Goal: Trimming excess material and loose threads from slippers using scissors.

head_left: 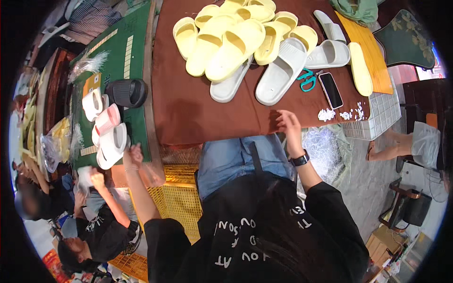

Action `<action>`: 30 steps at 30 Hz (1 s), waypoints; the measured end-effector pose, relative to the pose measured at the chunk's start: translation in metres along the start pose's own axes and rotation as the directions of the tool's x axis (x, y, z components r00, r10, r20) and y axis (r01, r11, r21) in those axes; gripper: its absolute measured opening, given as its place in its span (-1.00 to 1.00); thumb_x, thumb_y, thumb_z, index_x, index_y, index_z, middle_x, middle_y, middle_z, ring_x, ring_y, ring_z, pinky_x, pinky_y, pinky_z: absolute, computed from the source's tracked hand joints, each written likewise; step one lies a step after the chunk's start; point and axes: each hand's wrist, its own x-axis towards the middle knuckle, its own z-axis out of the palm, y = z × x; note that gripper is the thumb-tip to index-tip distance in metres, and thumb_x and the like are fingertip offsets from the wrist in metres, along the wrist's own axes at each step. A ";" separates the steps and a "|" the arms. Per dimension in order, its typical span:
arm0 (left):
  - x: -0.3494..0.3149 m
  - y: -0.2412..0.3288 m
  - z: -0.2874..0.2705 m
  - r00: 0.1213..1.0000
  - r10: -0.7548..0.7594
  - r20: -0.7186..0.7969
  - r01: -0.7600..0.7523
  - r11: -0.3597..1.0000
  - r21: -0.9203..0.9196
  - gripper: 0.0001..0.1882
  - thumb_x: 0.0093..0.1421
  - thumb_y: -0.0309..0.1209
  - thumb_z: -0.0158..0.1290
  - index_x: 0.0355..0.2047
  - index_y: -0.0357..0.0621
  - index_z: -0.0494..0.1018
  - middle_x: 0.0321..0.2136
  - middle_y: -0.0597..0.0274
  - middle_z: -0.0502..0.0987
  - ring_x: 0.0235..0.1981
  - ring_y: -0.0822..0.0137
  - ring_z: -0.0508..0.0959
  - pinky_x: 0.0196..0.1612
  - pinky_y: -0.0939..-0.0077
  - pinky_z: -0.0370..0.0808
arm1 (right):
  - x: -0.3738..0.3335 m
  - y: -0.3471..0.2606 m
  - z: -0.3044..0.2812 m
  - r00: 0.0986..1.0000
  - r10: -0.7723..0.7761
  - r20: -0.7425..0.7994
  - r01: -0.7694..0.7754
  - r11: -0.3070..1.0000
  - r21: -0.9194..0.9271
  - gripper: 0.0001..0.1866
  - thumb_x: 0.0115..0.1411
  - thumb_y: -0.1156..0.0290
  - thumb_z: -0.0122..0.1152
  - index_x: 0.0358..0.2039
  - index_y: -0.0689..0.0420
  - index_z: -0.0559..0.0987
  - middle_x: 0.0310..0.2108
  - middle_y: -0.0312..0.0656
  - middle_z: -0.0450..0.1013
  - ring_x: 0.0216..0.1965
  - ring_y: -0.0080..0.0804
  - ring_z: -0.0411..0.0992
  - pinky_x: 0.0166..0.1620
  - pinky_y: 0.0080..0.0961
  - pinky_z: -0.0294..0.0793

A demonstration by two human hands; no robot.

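My left hand [134, 155] is at the edge of the green table, close beside a white slipper [111, 147]; its fingers look apart and hold nothing that I can see. Just past that slipper lie a pink-and-white slipper [107, 119], another white slipper [92, 104] and a black slipper [126, 93]. Over the front edge of the brown-covered table [212, 120], my right hand [289, 123] hangs open, fingers loosely bent and empty. Beyond it are a grey slipper [281, 71] and a heap of pale yellow slippers [222, 47].
Teal-handled scissors [307, 81], a phone [331, 90] and small white pieces [326, 114] lie at the right. A clear plastic heap [321, 151] sits below. Yellow crates [181, 200] stand under the table. At left, a co-worker's hand [97, 180] is beside something whitish.
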 end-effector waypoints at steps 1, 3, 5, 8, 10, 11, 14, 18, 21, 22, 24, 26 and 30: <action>-0.013 -0.021 0.031 0.997 -0.071 -0.011 0.071 0.987 0.144 -0.56 0.26 -0.03 -0.10 -0.08 -0.13 0.32 -0.31 0.12 0.57 -0.57 0.41 0.46 -0.63 0.62 0.39 | 0.012 0.001 -0.011 0.998 -0.009 -0.057 0.008 1.000 -0.027 -0.75 0.31 0.27 -0.02 -0.12 0.11 0.50 -0.36 -0.40 0.42 -0.39 -0.71 0.32 -0.36 -0.75 0.32; -0.046 -0.049 0.077 0.991 -0.099 0.093 0.065 0.946 0.319 -0.59 0.27 -0.05 -0.09 -0.10 -0.13 0.33 -0.32 0.15 0.57 -0.59 0.44 0.44 -0.64 0.66 0.34 | 0.024 -0.002 -0.008 0.998 -0.045 -0.038 0.045 0.999 0.007 -0.75 0.31 0.27 -0.02 -0.12 0.13 0.49 -0.36 -0.38 0.43 -0.40 -0.71 0.33 -0.36 -0.76 0.33; -0.068 -0.071 0.131 0.956 -0.080 0.282 -0.064 0.882 0.467 -0.61 0.27 -0.09 -0.07 -0.11 -0.14 0.36 -0.32 0.19 0.57 -0.58 0.46 0.45 -0.64 0.69 0.33 | 0.029 -0.005 0.004 0.998 -0.059 -0.003 0.059 0.998 0.031 -0.76 0.31 0.27 -0.01 -0.14 0.13 0.49 -0.37 -0.36 0.45 -0.40 -0.69 0.35 -0.37 -0.74 0.33; -0.080 -0.087 0.226 0.890 0.011 0.455 -0.316 0.735 0.600 -0.64 0.26 -0.18 -0.02 -0.08 -0.18 0.39 -0.32 0.17 0.56 -0.58 0.46 0.50 -0.64 0.69 0.36 | 0.030 0.003 0.022 0.996 -0.075 0.042 0.073 0.997 0.034 -0.79 0.29 0.31 0.02 -0.15 0.12 0.49 -0.38 -0.34 0.46 -0.38 -0.66 0.38 -0.38 -0.73 0.33; -0.062 -0.095 0.275 0.787 0.320 0.527 -0.604 0.572 0.555 -0.57 0.25 -0.14 0.00 -0.04 -0.22 0.36 -0.33 0.14 0.54 -0.58 0.44 0.52 -0.65 0.63 0.40 | 0.040 0.011 0.027 0.980 -0.194 -0.044 0.194 0.981 -0.017 -0.79 0.27 0.35 0.06 -0.14 0.14 0.49 -0.32 -0.32 0.45 -0.38 -0.65 0.38 -0.37 -0.72 0.35; -0.049 -0.097 0.302 0.774 0.311 0.551 -0.615 0.575 0.539 -0.57 0.25 -0.14 0.00 -0.04 -0.22 0.36 -0.33 0.14 0.54 -0.58 0.44 0.52 -0.65 0.63 0.40 | 0.054 0.022 0.013 0.929 -0.346 -0.135 0.334 0.937 -0.103 -0.79 0.23 0.43 0.08 -0.13 0.17 0.48 -0.24 -0.26 0.42 -0.33 -0.55 0.38 -0.28 -0.63 0.39; -0.017 -0.090 0.337 0.736 0.564 0.376 -0.626 0.353 0.696 -0.48 0.21 -0.08 0.04 -0.05 -0.30 0.34 -0.36 0.14 0.51 -0.58 0.43 0.53 -0.67 0.60 0.41 | 0.077 0.010 -0.012 0.656 -0.705 -0.270 0.483 0.667 -0.567 -0.77 0.19 0.51 0.07 -0.12 0.20 0.47 -0.20 -0.17 0.37 -0.24 -0.39 0.37 -0.16 -0.50 0.39; -0.004 -0.088 0.359 0.885 0.140 0.445 -0.450 0.507 0.735 -0.52 0.17 -0.09 0.10 -0.19 -0.33 0.39 -0.56 0.23 0.47 -0.68 0.48 0.45 -0.68 0.60 0.37 | 0.112 -0.005 -0.072 0.689 -0.701 -0.181 0.444 0.606 -0.660 -0.75 0.17 0.52 0.03 -0.12 0.24 0.45 -0.13 -0.02 0.36 -0.14 -0.16 0.37 -0.04 -0.34 0.35; -0.016 -0.106 0.357 0.797 0.133 0.589 -0.543 0.583 0.604 -0.70 0.27 -0.20 0.00 -0.41 -0.22 0.40 -0.73 0.38 0.33 -0.81 0.56 0.25 -0.75 0.63 0.17 | 0.133 -0.011 -0.080 0.711 -0.703 0.003 0.435 0.437 -0.787 -0.73 0.18 0.44 0.04 -0.11 0.25 0.42 -0.14 0.03 0.37 -0.10 -0.02 0.35 -0.01 -0.23 0.33; -0.029 -0.111 0.350 0.801 0.124 0.586 -0.535 0.588 0.607 -0.70 0.27 -0.20 0.00 -0.41 -0.22 0.40 -0.73 0.38 0.33 -0.81 0.56 0.25 -0.75 0.63 0.17 | 0.136 -0.010 -0.079 0.693 -0.713 0.107 0.443 0.305 -0.843 -0.71 0.18 0.42 0.05 -0.11 0.25 0.41 -0.17 0.03 0.38 -0.10 0.02 0.35 0.00 -0.21 0.32; -0.064 -0.121 0.340 0.837 0.313 0.448 -0.485 0.805 0.343 -0.73 0.27 -0.25 -0.01 -0.43 -0.21 0.40 -0.72 0.38 0.37 -0.82 0.57 0.24 -0.76 0.65 0.16 | 0.140 -0.010 -0.085 0.673 -0.740 0.020 0.327 0.272 -0.905 -0.78 0.17 0.33 0.11 -0.30 0.22 0.40 -0.33 -0.01 0.39 -0.21 0.01 0.36 -0.14 -0.18 0.38; -0.100 -0.133 0.291 0.848 0.376 0.374 -0.475 0.852 0.221 -0.77 0.29 -0.27 -0.03 -0.36 -0.21 0.40 -0.68 0.39 0.37 -0.82 0.61 0.22 -0.76 0.68 0.14 | 0.133 -0.010 -0.065 0.775 -0.620 -0.119 0.146 0.360 -0.921 -0.69 0.11 0.20 0.20 -0.39 0.18 0.37 -0.41 -0.05 0.40 -0.30 -0.01 0.38 -0.28 -0.16 0.40; -0.155 -0.185 0.203 0.935 0.310 0.170 -0.342 0.916 0.210 -0.73 0.29 -0.22 -0.03 -0.28 -0.20 0.38 -0.66 0.33 0.39 -0.82 0.56 0.25 -0.76 0.68 0.18 | 0.127 -0.025 -0.060 0.805 -0.555 -0.209 0.008 0.362 -0.932 -0.54 0.01 0.02 0.29 -0.39 0.15 0.36 -0.44 -0.09 0.42 -0.36 0.00 0.43 -0.35 -0.14 0.41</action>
